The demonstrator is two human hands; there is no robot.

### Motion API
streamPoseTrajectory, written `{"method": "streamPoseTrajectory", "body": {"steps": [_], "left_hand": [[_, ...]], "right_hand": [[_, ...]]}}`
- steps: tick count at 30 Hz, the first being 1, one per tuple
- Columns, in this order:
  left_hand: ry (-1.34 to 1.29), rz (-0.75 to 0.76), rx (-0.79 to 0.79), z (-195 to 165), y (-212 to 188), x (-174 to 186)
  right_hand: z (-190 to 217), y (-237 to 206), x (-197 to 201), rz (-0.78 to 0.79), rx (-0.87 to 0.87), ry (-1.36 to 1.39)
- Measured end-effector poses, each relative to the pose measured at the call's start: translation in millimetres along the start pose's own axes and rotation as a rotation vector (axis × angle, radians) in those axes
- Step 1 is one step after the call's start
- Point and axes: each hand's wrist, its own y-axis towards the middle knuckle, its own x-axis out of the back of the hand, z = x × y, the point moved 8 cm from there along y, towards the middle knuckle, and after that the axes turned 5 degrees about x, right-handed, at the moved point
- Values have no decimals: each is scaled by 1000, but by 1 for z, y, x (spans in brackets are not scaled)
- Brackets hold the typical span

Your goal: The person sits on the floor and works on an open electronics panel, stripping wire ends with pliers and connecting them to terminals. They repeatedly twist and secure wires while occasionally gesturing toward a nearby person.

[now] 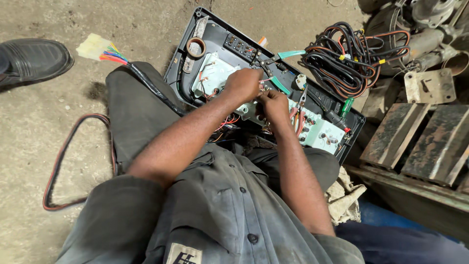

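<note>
A black instrument panel housing [215, 29] lies back side up across my lap, with pale green gauge backs [211, 73] and thin wires inside. My left hand [243, 83] is closed over the wires at the middle of the panel. My right hand [274, 105] pinches small wires just beside it, fingertips almost touching the left hand. Green-handled pliers [281, 56] lie on the panel just beyond my hands. A green-handled screwdriver [345, 107] rests at the panel's right end. A roll of tape [196, 47] sits at the upper left of the panel.
A black cable harness with a cream connector and coloured wires [100, 50] runs over my left knee. A coil of black and orange wires [349, 56] lies beyond the panel. Rusty metal parts [425, 142] stand at right, a black shoe [31, 58] at left, a red-brown cable loop [61, 161] on the ground.
</note>
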Motion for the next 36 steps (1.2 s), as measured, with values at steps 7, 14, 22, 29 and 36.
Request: {"method": "streamPoseTrajectory", "body": {"steps": [7,14,22,29,36], "left_hand": [[13,49,-78,-1,8,-8],[-114,-165,23,16,9,-9],[-578,49,291,30,-4,-2],[-644,-130,-44,21,-35,11],[-287,-158,64,25,-39,-19]], "right_hand": [[14,3,-1,42,24,-119],[36,2,2,13,79,-516],[72,-5,0,8,313,-876],[49,-26,1,-55,126,-432],[51,-38,0,-94,264,-514]]}}
